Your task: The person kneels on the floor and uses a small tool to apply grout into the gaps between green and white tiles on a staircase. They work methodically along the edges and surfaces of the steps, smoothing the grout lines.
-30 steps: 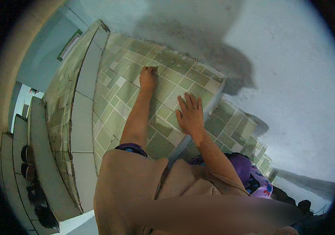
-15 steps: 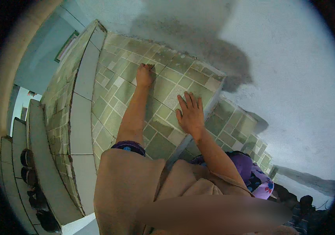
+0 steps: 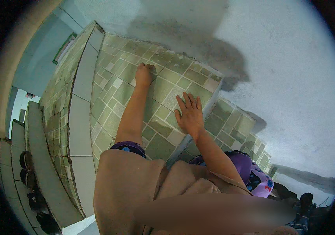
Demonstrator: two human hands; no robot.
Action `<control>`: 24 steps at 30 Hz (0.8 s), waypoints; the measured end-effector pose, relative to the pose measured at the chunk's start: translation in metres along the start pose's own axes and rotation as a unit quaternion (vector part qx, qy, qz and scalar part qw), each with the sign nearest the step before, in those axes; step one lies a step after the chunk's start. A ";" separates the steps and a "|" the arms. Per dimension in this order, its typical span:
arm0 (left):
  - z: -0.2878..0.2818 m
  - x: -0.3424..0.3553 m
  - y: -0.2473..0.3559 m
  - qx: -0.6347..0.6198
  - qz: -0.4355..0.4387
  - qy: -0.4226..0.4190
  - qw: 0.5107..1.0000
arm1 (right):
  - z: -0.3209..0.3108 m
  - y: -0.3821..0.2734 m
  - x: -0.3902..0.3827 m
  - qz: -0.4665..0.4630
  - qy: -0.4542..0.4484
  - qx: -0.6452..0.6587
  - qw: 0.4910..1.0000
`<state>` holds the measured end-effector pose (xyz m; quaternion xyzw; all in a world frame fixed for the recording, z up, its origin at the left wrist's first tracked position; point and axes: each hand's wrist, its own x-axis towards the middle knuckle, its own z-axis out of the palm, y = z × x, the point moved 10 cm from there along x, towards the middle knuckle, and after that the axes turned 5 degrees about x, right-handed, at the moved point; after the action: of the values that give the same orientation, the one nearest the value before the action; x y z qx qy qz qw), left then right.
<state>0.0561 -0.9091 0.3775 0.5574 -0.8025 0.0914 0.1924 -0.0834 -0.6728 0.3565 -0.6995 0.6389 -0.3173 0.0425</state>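
Note:
Green and beige patterned tiles cover a landing (image 3: 161, 88) below me. Toward its far side, my left hand (image 3: 144, 75) is closed, with the fingers curled down against the tiles. Whatever it may hold is hidden or too small to make out. My right hand (image 3: 191, 113) lies flat on the tiles nearer to me, close to the landing's right edge, fingers spread and nothing in them.
A pale wall (image 3: 277, 47) bounds the far and right sides, with shadows on it. Lower tiled steps (image 3: 230, 121) descend at the right. On the left runs a raised tiled ledge (image 3: 82, 100). Several dark shoes (image 3: 27, 178) sit on steps at the far left.
Both hands keep nearly the same places. The left hand's fingers and wrist have shifted very slightly, and the whole view has moved a little.

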 end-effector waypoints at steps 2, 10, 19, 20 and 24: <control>0.004 -0.001 -0.004 0.006 -0.014 -0.022 1.000 | 0.001 0.000 0.000 0.002 -0.005 -0.010 1.000; 0.005 -0.001 -0.003 -0.005 0.014 -0.010 1.000 | -0.001 0.000 -0.001 -0.001 0.014 -0.010 1.000; 0.011 -0.004 -0.003 -0.006 0.023 -0.002 1.000 | 0.003 0.003 0.001 0.014 -0.016 -0.018 1.000; 0.009 -0.002 -0.002 -0.002 0.027 0.018 0.999 | 0.004 0.002 0.001 0.014 -0.020 -0.016 1.000; 0.015 0.007 -0.006 -0.031 -0.014 0.018 0.999 | 0.002 0.001 0.000 0.009 -0.012 -0.013 1.000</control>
<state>0.0561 -0.9226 0.3667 0.5603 -0.7937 0.0739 0.2250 -0.0835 -0.6737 0.3547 -0.6979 0.6487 -0.3002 0.0438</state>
